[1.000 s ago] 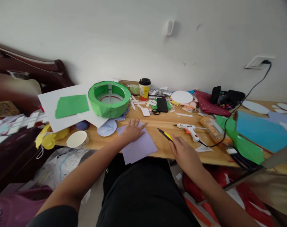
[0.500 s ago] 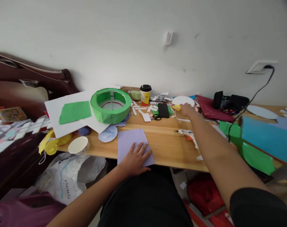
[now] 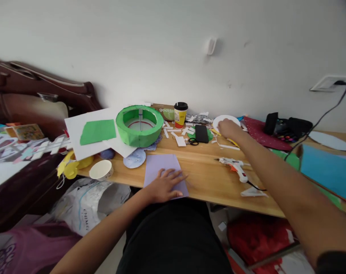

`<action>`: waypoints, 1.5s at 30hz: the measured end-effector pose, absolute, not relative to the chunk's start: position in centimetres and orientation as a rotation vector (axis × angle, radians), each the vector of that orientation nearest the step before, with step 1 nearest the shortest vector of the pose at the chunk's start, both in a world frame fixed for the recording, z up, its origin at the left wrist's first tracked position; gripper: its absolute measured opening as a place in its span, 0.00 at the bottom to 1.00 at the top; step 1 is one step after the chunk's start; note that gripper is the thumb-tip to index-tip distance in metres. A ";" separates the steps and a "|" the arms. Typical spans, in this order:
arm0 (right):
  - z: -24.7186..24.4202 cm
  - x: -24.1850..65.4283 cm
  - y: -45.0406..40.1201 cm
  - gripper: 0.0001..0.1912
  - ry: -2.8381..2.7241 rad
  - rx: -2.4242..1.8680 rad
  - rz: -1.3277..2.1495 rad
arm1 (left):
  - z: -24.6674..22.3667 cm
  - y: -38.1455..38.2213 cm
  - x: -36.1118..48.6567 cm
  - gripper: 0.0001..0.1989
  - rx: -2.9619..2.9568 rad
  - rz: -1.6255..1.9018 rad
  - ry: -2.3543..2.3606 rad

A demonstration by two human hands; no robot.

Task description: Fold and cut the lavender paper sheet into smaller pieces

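White wall fills the upper half of the frame above a cluttered wooden bench (image 3: 207, 175) running across the middle. At centre left stands a green paper ring (image 3: 139, 126), with a coffee cup (image 3: 180, 115) just right of it. A lilac paper sheet (image 3: 164, 170) lies at the bench's near edge in the lower centre; the left hand (image 3: 164, 185) rests flat on it, fingers apart. A glue gun (image 3: 234, 166) lies right of centre. Further back, the right hand (image 3: 227, 128) reaches to a white paper disc (image 3: 224, 120), touching its near edge; whether its fingers are closed cannot be told.
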State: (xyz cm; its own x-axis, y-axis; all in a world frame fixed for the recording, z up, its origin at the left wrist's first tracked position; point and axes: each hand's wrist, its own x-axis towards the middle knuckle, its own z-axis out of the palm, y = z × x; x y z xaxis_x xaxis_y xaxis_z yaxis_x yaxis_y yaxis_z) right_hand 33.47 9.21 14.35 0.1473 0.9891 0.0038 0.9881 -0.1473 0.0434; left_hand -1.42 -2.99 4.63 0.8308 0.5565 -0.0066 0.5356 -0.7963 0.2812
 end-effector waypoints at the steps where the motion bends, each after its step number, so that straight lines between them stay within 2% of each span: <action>1: 13.9 31.2 8.4 0.19 2.120 2.325 -0.030 | 4.9 -2.7 -1.6 0.34 2.713 0.141 0.865; 6: 7.5 20.8 -0.8 0.19 2.348 2.189 -0.420 | 3.6 -2.3 -2.4 0.34 2.714 0.227 1.166; 8: 5.0 18.6 -4.1 0.19 2.319 2.271 -0.579 | 2.4 -2.8 -2.4 0.33 2.750 0.195 1.179; 12: 2.4 17.4 -6.5 0.11 2.329 2.439 -0.522 | 0.6 -3.7 -2.3 0.33 2.756 0.209 1.274; 20: 1.8 18.3 -5.6 0.10 2.409 2.439 -0.598 | 2.4 -2.9 -1.4 0.28 2.747 0.206 1.297; 25: 1.5 18.5 -5.2 0.08 2.360 2.476 -0.590 | 2.0 0.0 0.2 0.31 2.738 0.313 1.452; 29: 1.6 17.8 -4.3 0.10 2.310 2.517 -0.537 | 0.5 1.8 0.4 0.35 2.721 0.216 1.391; 35: 1.8 17.1 -3.3 0.08 2.278 2.506 -0.481 | -0.2 2.0 0.1 0.35 2.714 0.213 1.363; 45: 1.9 17.2 -2.5 0.10 2.283 2.492 -0.441 | -0.3 1.9 0.3 0.38 2.696 0.219 1.415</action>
State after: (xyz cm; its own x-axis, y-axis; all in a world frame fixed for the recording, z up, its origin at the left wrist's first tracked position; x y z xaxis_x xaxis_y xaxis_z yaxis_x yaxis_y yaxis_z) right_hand 17.22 -2.55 1.89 0.0855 0.9963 -0.0095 0.9282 -0.0831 -0.3627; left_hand 0.30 1.94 -0.31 0.5607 0.8236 0.0853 0.8109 -0.5670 0.1447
